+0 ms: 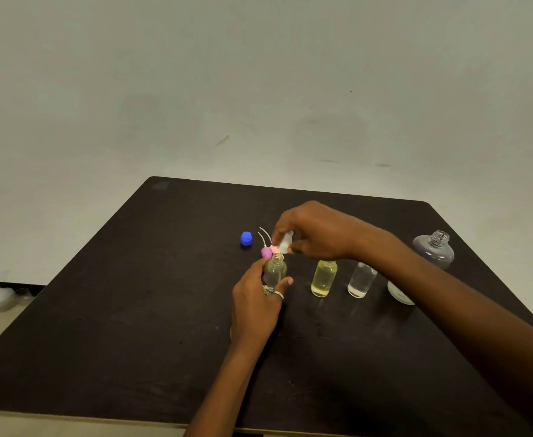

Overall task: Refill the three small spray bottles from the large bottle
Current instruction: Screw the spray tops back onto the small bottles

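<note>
Though partly covered by curled fingers, a small clear spray bottle (274, 271) stands upright on the dark table (132, 310), gripped around its lower body by the left hand (254, 307), which wears a ring (278, 294). Its neck is open. Just above that neck, the right hand (315, 231) pinches a white spray top (285, 242), tilted and almost touching the rim.

To the right of the held bottle stand a yellow-tinted small bottle (323, 279) and another clear small bottle (362, 279), both uncapped, side by side under the right wrist. A pale round object (400, 294) lies partly hidden beneath the right forearm; what it is cannot be told.

Just behind the held bottle lies a pink spray head (266, 252) with its thin tube pointing away. A blue cap (246, 238) sits a little farther left. At the far right stands the large clear bottle (434, 249), open-necked, well apart from both hands.
</note>
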Tool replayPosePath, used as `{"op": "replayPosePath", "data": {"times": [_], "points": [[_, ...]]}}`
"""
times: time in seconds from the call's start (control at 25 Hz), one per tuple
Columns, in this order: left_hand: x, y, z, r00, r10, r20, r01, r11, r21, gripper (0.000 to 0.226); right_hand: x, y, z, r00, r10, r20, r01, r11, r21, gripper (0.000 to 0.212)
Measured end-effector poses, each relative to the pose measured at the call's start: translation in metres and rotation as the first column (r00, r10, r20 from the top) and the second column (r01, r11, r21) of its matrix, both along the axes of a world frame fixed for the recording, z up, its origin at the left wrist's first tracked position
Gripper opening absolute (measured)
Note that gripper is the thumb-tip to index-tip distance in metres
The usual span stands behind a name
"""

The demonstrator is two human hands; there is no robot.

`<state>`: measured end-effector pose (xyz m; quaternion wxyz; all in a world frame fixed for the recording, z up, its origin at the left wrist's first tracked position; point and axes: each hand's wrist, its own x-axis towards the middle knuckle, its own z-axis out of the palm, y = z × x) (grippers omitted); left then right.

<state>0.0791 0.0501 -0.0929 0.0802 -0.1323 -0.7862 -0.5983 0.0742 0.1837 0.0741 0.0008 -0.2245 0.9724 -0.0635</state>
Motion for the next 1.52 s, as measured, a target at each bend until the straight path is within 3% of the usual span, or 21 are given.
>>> {"op": "replayPosePath", "data": {"times": [0.56,0.76,0.92,1.0,1.12,1.2,1.4,1.52], "points": [[-0.002,0.000,-0.003,1.000,0.006,-0.013,-0.006,1.000,-0.020,0.041,-0.012,-0.014,-0.027,0.996,-0.091,0.019,0.088,0.988,0.124,0.021],[-0.002,0.000,-0.003,1.000,0.003,-0.009,-0.003,1.000,-0.016,0.036,-0.006,-0.022,-0.027,0.971,-0.170,-0.168,0.221,0.908,0.356,0.047],[-0.002,0.000,-0.003,1.000,-0.001,-0.028,0.001,1.000,-0.016,0.033,-0.002,-0.023,-0.028,0.953,-0.219,-0.211,0.280,0.901,0.331,0.066],[-0.003,0.000,-0.004,1.000,0.008,-0.019,-0.009,1.000,-0.019,0.038,-0.004,-0.017,-0.024,0.970,-0.190,-0.153,0.225,0.940,0.256,0.059],[-0.002,0.000,-0.003,1.000,0.007,-0.003,-0.007,0.999,-0.032,0.038,-0.007,-0.011,-0.014,0.998,-0.057,0.039,0.050,0.986,0.159,0.025],[-0.002,0.000,-0.003,1.000,0.006,-0.011,-0.007,0.999,-0.032,0.040,-0.009,-0.012,-0.016,0.996,-0.005,0.088,-0.010,0.985,0.172,0.030],[-0.001,0.000,-0.001,1.000,0.015,-0.009,-0.015,0.999,-0.039,0.042,-0.013,-0.014,-0.028,0.994,-0.112,-0.011,0.112,0.975,0.190,0.021],[-0.001,0.000,0.001,1.000,0.002,-0.005,-0.002,0.999,-0.038,0.038,-0.010,-0.018,-0.031,0.972,-0.155,-0.175,0.207,0.918,0.339,0.046]]}}
